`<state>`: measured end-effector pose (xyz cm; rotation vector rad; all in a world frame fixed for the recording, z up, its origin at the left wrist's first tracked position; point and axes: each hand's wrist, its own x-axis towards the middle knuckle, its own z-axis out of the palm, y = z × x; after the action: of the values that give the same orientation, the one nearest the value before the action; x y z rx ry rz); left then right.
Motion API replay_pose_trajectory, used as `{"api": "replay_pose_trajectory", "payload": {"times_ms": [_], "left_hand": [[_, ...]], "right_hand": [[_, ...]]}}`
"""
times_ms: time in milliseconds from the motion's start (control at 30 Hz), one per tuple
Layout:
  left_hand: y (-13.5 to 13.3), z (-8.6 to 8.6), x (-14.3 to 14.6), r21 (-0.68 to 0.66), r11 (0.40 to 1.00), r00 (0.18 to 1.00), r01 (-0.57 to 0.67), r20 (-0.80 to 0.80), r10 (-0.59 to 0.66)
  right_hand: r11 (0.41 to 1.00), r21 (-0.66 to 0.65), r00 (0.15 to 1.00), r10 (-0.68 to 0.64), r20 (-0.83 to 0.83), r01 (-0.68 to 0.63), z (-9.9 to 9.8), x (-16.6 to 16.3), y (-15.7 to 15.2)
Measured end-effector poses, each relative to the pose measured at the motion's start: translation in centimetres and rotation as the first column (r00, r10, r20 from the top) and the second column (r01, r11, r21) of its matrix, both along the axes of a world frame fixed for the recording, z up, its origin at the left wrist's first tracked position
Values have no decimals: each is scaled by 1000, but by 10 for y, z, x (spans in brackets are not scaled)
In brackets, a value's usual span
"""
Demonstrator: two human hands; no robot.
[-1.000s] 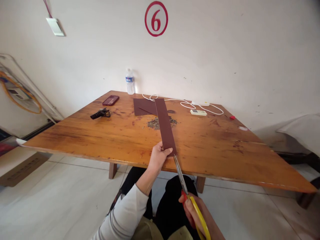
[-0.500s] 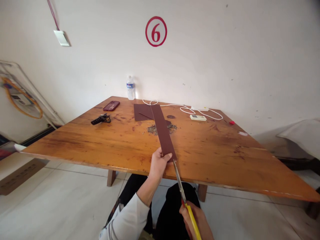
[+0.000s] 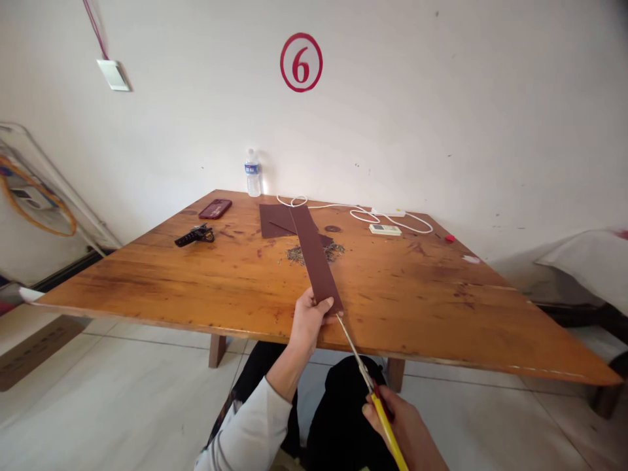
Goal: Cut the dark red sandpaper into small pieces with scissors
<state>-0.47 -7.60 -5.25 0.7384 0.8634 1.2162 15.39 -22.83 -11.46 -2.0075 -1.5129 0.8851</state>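
Note:
My left hand (image 3: 307, 322) pinches the near end of a long dark brown strip (image 3: 312, 254), which stretches away from me over the wooden table (image 3: 196, 275). My right hand (image 3: 405, 428) is closed round the yellow and red handles of a pair of scissors (image 3: 366, 379). The blade tips sit at the strip's near right corner, just beside my left thumb. A wider brown sheet (image 3: 275, 220) lies flat under the strip's far end. Small dark clippings (image 3: 299, 255) are scattered on the table beside the strip.
At the back of the table stand a water bottle (image 3: 253, 173), a red phone (image 3: 215, 209), a black tool (image 3: 194, 235), a white cable (image 3: 353, 209) with a small white device (image 3: 384, 229), and a red cap (image 3: 449, 238). A cardboard box (image 3: 29, 350) lies on the floor, left.
The scissors have swung so the handles sit further right and the blades slant more. My left hand keeps its grip on the strip, shifted slightly left. The camera view tilted a little.

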Motion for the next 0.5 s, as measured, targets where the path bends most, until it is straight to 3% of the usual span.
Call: {"api": "replay_pose_trajectory", "payload": {"times_ms": [233,500], "left_hand": [[-1,0,-2,22,1000,1000,14,-11,-14],[2,-4,-4,40,997,997,63,-36,-62]], "right_hand": [[988,-155,995,-9,103,25,27,0,3],[995,-98,995,-14,99,24,23,2,5]]}}
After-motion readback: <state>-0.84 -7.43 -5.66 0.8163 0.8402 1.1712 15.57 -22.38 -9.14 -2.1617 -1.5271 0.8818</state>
